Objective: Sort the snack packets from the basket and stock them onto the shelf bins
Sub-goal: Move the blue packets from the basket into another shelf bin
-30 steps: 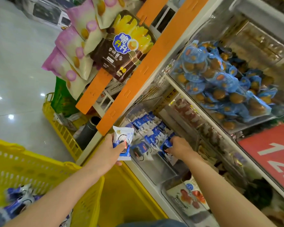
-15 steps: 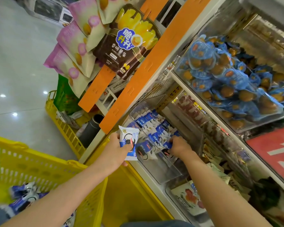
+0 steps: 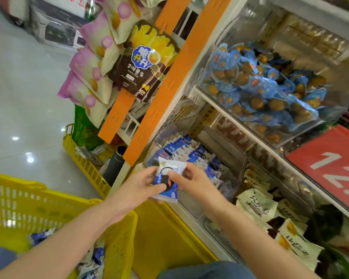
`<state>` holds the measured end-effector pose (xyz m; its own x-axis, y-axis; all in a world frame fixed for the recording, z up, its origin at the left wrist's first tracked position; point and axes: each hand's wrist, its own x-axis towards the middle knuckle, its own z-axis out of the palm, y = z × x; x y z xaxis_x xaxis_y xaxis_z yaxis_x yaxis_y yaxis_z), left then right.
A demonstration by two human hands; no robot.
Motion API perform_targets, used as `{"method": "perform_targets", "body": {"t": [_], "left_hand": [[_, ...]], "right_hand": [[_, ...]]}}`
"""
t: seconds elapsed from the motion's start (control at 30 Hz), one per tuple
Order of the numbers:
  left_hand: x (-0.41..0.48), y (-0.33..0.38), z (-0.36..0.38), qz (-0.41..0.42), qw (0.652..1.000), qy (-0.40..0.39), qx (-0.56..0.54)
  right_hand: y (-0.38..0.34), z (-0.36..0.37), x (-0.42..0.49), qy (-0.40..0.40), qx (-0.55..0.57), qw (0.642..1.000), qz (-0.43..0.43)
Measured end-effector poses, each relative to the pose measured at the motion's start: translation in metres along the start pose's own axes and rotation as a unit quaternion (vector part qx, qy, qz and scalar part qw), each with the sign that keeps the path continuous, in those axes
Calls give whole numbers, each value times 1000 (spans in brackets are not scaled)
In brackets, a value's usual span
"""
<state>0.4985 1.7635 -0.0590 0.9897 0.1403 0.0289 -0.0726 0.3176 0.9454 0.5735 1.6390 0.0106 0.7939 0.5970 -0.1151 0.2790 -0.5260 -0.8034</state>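
Left hand: I read the left hand (image 3: 136, 189) as gripping the snack packet (image 3: 166, 179) from its lower left side. The thumb lies across the front and the other fingers curl beneath.
Right hand: the right hand (image 3: 196, 185) pinches the same packet at its upper right, with the thumb on the printed face and the fingertips behind the top edge.
Snack packet: it is white and blue with a dark ring printed on it. I see it held tilted in the air between both hands, in front of the clear shelf bin (image 3: 228, 190).
Clear shelf bin: it sits on the lower shelf and holds stocked packets (image 3: 184, 152) of the same blue and white, standing on edge. The held one is just beside the nearest of them; I cannot tell whether they touch.
Yellow basket: the yellow basket (image 3: 48, 191) is at lower left under the left forearm, with loose packets (image 3: 94, 258) of the same kind inside.
Upper shelf: I make out blue-wrapped round snacks (image 3: 260, 87) heaped in a clear bin.
Shelf end: orange strips (image 3: 179, 77) run down it, carrying a dark potato-stick bag (image 3: 144, 63) and pink bags (image 3: 89, 77).
Right edge: a red price sign (image 3: 330, 168) with white digits.
Lower right: cream and green packets (image 3: 257, 206) lie in the neighbouring bin.
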Motion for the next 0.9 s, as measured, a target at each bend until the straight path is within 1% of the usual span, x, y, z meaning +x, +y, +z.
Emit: {"method": "perform_targets", "body": {"t": [0.07,0.1,0.17,0.2,0.27,0.3,0.37,0.47,0.6,0.67,0.77,0.83,0.9], "left_hand": [[-5,1,0,0,1000,-9,26],[-7,2,-1,0,1000,4,30],[-8,2,-4,1,998,52,25],[-8,1,-6,5,997,77,21],[-8,0,-8,24,992,115,46],[-8,-1,-7,34,990,120,64],[-11,-3,-3,55,988,103,96],[-11,-8,6,87,979,86,164],[-6,-5,20,126,970,96,185],[1,-3,27,159,953,115,230],[16,-2,32,217,903,149,341],[29,-1,32,241,869,137,409],[45,-3,32,252,842,110,464]], "right_hand": [[0,-5,-7,15,12,1000,-14],[0,-9,-11,21,32,999,-11],[3,-16,-18,10,77,997,16],[5,-18,-22,-7,80,996,30],[11,-18,-30,-48,37,997,42],[15,-15,-34,-58,8,998,36],[20,-10,-39,-44,-46,998,-4],[22,-8,-41,-26,-71,996,-56],[21,-19,-41,-16,-89,994,-67],[20,-31,-41,5,-106,992,-62],[22,-63,-34,102,-156,982,-40],[21,-86,-26,177,-161,970,-32],[21,-104,-15,223,-170,960,-26]]}}
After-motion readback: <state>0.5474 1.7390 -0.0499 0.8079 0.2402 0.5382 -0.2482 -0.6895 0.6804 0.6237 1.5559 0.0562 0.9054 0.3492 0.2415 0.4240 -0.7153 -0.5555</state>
